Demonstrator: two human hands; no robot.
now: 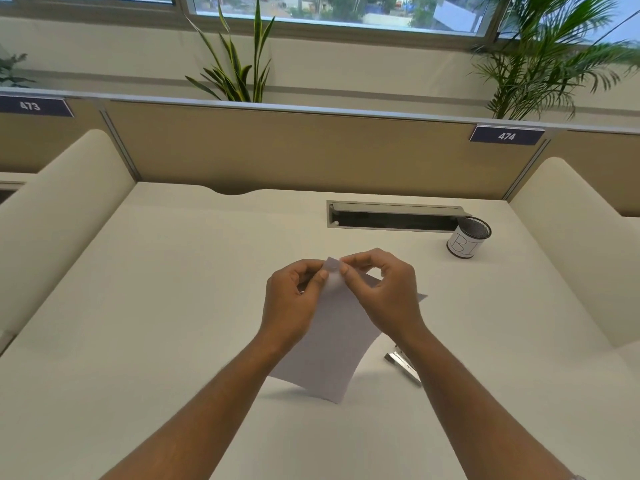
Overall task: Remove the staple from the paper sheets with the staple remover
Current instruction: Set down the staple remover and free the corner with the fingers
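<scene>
Both hands are working at the far corner of the paper sheets [332, 344], which are lifted off the bench [145, 306] and hanging in a slight curve, their near edge floating just above the surface and casting a shadow beneath. The left hand [294, 299] is pinching the corner from the left, thumb and fingers closed on the paper. The right hand [377, 289] is meeting it from the right, its thumb and forefinger pressed together on the same corner, so that the fingertips of the two hands are almost touching. A faint mark is showing on the corner between the two thumbs; it may be the staple, though the view is too soft there to be sure.

The staple remover [403, 365] is lying on the bench to the right of the sheets, just beside the right forearm and partly hidden by it, a shiny metal thing untouched by either hand.

Further back on the right, a mesh pen cup [467, 239] wrapped with a white label is standing upright next to a long cable slot [394, 216] set into the bench. A tan partition [294, 147] is running along the far edge, carrying a number plate [506, 135] reading 474.
</scene>
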